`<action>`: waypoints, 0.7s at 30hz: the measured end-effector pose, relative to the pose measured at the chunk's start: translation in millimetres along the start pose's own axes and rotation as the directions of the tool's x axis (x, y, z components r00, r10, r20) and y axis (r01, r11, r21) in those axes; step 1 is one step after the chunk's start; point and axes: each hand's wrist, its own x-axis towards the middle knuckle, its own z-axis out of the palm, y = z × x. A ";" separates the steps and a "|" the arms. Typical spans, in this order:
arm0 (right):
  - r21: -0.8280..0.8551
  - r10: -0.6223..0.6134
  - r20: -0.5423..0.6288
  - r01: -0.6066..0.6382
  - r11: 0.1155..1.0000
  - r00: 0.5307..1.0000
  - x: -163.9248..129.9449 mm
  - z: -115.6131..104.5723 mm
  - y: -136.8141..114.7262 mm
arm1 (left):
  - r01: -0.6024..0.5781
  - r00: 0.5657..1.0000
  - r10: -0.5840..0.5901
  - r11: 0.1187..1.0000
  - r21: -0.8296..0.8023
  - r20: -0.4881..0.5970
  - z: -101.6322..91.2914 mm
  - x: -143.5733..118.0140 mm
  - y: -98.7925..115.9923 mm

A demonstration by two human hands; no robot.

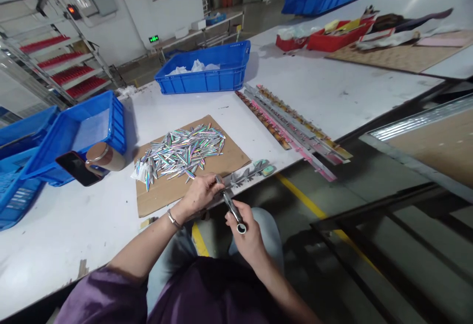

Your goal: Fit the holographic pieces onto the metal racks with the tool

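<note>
My right hand (pixel 248 230) is closed around a shiny metal hand tool (pixel 231 205) with a round, hollow end facing me. Its far end reaches the fingertips of my left hand (pixel 201 193), which are pinched together at the table's front edge. What those fingers hold is hidden. Just right of them, a grey metal strip with small clips (pixel 246 175) lies along the edge, a pale green piece (pixel 266 168) at its far end. Beyond my left hand, a heap of slim, pointed, iridescent pieces (pixel 181 151) covers much of a cardboard sheet (pixel 150 206).
Several clip-lined strips (pixel 291 132) lie to the right, overhanging the table edge. A blue crate (pixel 203 83) with white bags stands behind. At left are blue crates (pixel 118 122), a lidded mug (pixel 111 157) and a phone (pixel 78 168). Red trays (pixel 332 41) sit farther back.
</note>
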 end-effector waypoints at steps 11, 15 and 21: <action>0.226 0.059 0.084 -0.076 0.971 0.995 11.2 -7.0 -9.8 | -0.060 0.998 0.063 0.988 0.141 -0.017 1.3 -1.1 3.4; 0.743 0.179 0.285 -0.335 0.580 0.942 11.9 -1.9 -9.2 | -0.039 0.995 0.049 0.993 0.110 -0.090 6.2 -5.9 0.5; -0.025 -0.082 0.036 0.083 0.996 0.996 14.3 -28.7 -15.1 | 0.016 0.996 0.000 0.985 0.175 -0.092 11.5 -5.6 -1.7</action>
